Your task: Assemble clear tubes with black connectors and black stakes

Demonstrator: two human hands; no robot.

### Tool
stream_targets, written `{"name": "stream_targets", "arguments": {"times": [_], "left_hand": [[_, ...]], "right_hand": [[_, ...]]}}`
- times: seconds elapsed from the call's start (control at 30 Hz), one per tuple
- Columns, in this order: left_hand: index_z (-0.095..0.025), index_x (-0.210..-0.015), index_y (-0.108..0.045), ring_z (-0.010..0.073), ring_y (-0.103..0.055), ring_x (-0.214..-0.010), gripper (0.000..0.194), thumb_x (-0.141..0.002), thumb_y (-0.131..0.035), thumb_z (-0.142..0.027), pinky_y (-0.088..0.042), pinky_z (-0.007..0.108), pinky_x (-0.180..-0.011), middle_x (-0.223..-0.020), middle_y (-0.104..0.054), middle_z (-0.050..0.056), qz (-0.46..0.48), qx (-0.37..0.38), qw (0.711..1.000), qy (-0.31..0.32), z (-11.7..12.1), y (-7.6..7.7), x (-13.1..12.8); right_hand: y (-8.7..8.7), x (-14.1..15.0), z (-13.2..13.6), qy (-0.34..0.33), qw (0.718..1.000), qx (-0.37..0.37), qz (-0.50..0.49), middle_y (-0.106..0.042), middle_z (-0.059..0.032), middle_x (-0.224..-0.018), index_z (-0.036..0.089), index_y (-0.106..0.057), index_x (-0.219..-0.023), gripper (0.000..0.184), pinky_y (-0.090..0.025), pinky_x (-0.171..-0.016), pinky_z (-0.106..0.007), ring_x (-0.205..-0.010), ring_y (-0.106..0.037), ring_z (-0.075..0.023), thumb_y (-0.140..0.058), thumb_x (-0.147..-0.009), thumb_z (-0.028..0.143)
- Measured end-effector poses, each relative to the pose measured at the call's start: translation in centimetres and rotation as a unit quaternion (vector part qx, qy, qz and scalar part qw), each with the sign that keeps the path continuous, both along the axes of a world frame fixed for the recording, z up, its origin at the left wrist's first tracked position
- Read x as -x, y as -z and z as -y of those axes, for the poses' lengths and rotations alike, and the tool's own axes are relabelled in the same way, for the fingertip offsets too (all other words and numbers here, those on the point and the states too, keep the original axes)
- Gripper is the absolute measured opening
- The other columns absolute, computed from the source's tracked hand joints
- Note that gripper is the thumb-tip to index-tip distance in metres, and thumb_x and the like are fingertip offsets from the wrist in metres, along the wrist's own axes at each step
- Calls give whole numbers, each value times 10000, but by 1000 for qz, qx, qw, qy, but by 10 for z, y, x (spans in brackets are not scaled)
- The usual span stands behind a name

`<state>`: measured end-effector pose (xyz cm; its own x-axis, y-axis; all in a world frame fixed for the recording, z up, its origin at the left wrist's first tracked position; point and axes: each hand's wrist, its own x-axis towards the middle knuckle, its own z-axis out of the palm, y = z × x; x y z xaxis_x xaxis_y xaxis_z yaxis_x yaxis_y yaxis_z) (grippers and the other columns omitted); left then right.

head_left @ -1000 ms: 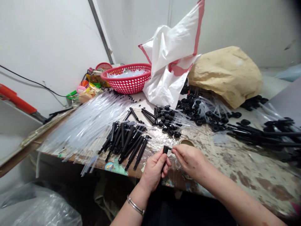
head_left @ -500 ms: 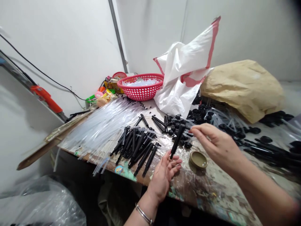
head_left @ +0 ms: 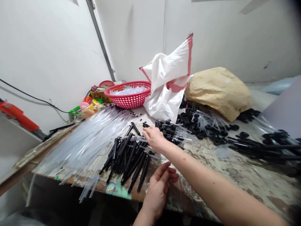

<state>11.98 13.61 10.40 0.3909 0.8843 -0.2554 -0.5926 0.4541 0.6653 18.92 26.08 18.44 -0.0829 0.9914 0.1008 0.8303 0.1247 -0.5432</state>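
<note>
My right hand [head_left: 153, 138] reaches across in front of my left arm, over the far right side of a pile of black plastic tubes [head_left: 128, 155]. Its fingers are bent downward and pressed together. Whatever lies under the fingertips is hidden, and one black tube [head_left: 146, 125] shows just beyond them. Near the table's front edge, my left hand [head_left: 158, 190] is turned palm up with loosely curled fingers, and nothing shows in it. Small black pump heads with thin clear tubes [head_left: 172, 131] lie right behind my right hand.
Long clear plastic tubes [head_left: 80, 144] fan out at left. Behind stand a red perforated basket [head_left: 128, 97], a white sack [head_left: 164, 81] and a brown paper bag [head_left: 218, 91]. More black parts [head_left: 258, 147] lie at right on the worn table [head_left: 211, 175].
My right hand has moved left to the tube pile. The black tube held up between my hands is no longer seen there. The view has turned right, and my right arm now covers the small bowl's place.
</note>
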Motion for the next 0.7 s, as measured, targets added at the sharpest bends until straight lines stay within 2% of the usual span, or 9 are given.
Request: {"name": "stream_targets", "arguments": {"times": [0.1, 0.2, 0.3, 0.37, 0.47, 0.6, 0.7], "left_hand": [[-162, -1018, -675, 157, -621, -785, 279, -758, -675, -260, -443, 302, -790, -875, -657, 65, -4, -6, 1000, 12, 0, 0, 1], [-157, -1023, -673, 153, -619, -781, 279, -762, -669, -256, -441, 299, -795, -873, -656, 72, 2, -7, 1000, 22, 0, -2, 1], [-147, -1022, -670, 144, -617, -770, 268, -774, -655, -247, -438, 285, -788, -871, -656, 77, 9, -8, 999, 31, -1, -2, 0], [-146, -1025, -667, 139, -618, -762, 260, -783, -645, -239, -438, 272, -771, -869, -656, 77, 8, -9, 999, 36, -2, -1, 0], [-150, -1024, -664, 138, -621, -757, 253, -786, -642, -233, -439, 266, -755, -866, -655, 73, 4, -12, 999, 36, -2, 1, 0], [-148, -1007, -667, 140, -618, -744, 260, -766, -664, -245, -441, 269, -744, -852, -653, 71, 7, -9, 1000, 17, 0, 1, 0], [-151, -996, -673, 134, -617, -732, 259, -758, -672, -253, -436, 263, -742, -846, -654, 69, 11, 0, 1000, 10, 0, -1, 1]], "right_hand": [[2, -43, 1, 49, 998, -3, 46, -617, -59, -1085, 234, -638, -1062, 331, -395, -799, -276, -994, -547, -194, -367, -914, 352], [3, -91, 4, 105, 989, -1, 100, -618, -92, -1075, 198, -637, -1062, 339, -390, -809, -305, -1012, -539, -219, -352, -915, 303], [9, -112, 7, 132, 980, 2, 147, -613, -118, -1075, 183, -648, -1046, 322, -387, -793, -335, -1022, -532, -251, -383, -896, 286], [14, -103, 5, 107, 981, 6, 164, -630, -76, -1056, 230, -661, -1014, 302, -385, -790, -313, -1006, -542, -224, -396, -893, 307], [22, -71, -7, 62, 982, 12, 180, -639, -48, -1060, 257, -669, -982, 305, -375, -800, -305, -1006, -538, -205, -379, -901, 306], [32, -37, -31, 56, 979, 19, 195, -618, -146, -1093, 150, -665, -968, 245, -346, -833, -385, -1058, -497, -283, -471, -836, 220], [33, -36, -42, 65, 980, 25, 186, -638, -174, -1020, 116, -664, -913, 210, -338, -842, -405, -1015, -524, -290, -498, -793, 163]]}}
